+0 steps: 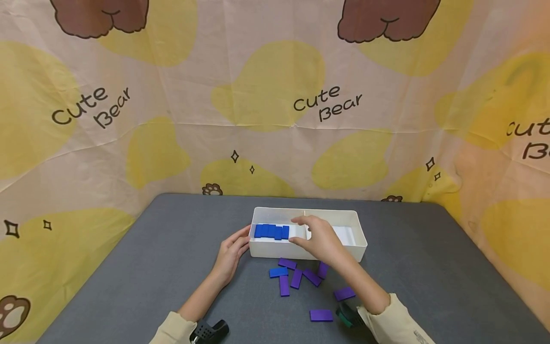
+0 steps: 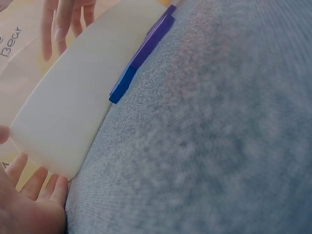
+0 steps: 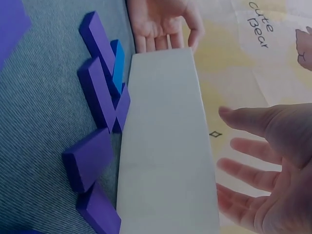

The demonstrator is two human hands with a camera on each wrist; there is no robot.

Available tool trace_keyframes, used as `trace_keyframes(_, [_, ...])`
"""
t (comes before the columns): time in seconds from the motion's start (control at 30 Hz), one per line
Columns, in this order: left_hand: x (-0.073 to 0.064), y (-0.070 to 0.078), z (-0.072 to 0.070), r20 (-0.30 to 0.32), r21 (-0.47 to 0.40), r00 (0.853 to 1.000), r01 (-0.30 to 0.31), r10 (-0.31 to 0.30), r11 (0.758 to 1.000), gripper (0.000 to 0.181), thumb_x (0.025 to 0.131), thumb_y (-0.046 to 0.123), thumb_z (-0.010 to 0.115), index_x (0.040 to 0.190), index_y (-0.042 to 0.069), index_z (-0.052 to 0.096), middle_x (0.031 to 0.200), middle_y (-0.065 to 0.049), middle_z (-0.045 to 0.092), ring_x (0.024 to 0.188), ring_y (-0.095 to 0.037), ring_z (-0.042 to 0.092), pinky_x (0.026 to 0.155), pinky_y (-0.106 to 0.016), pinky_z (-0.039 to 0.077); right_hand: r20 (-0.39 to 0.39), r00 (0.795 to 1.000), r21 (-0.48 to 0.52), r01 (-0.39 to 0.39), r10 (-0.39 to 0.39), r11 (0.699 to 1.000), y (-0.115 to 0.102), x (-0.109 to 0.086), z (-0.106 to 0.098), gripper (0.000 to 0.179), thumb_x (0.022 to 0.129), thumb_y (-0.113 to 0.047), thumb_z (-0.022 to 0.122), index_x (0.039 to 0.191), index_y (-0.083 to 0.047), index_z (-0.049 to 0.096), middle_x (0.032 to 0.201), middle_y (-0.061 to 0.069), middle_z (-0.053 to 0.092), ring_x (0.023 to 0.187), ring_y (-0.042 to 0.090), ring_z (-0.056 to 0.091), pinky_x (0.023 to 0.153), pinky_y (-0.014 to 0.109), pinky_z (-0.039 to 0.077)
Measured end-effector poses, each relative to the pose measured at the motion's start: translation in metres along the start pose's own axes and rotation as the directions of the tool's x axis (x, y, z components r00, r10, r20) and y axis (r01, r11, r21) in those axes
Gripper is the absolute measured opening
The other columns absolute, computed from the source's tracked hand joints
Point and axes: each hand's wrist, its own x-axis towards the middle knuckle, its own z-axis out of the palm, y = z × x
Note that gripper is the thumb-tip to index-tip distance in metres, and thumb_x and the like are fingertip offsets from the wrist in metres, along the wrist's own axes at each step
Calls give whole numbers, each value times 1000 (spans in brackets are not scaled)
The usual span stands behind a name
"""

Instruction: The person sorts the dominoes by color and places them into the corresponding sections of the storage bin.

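Observation:
A white plastic box (image 1: 275,249) with a divider stands on the grey table. In its left compartment several blue blocks (image 1: 268,231) lie side by side in a row. My left hand (image 1: 227,260) touches the box's left end with its fingers extended, as the left wrist view also shows. Over the middle of the box hovers my right hand (image 1: 322,240), its thumb and fingers spread apart and nothing between them. A single blue block (image 1: 278,272) lies in front of the box, touching a purple block (image 1: 284,285).
More purple blocks (image 1: 311,277) are scattered before the box, some touching each other. Closer to me lie a purple block (image 1: 321,315) and another purple block (image 1: 344,293) near the right forearm. A printed cloth (image 1: 266,86) hangs behind the table (image 1: 193,215).

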Motion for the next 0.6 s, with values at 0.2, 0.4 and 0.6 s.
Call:
trace_keyframes(0.2, [0,0,-1,-2,-7,1000,4,-4,1000,50,105,4,49,152,-12,45,159,-28,46,147,-41,45,103,-19,50,-20,1000,76,6,-5,997,-6,-7,3,38,88,-12,86,123,-3,75,116,17,76,100,40,71,86,51,58])
trace_keyframes(0.4, [0,-1,-1,0,-6,1000,1,-1,1000,50,105,3,48,152,-12,45,159,-29,46,148,-41,44,103,-19,49,-34,999,122,37,-33,992,-8,-12,9,31,88,-8,85,118,-4,77,111,15,77,99,38,71,86,51,59])
trace_keyframes(0.6, [1,-1,0,-1,-12,1000,-6,6,1000,49,105,3,49,152,-13,46,159,-29,46,147,-41,44,103,-19,50,-48,996,141,74,-68,987,-12,-16,13,28,89,-8,84,116,-4,78,108,11,77,98,35,71,85,48,60])
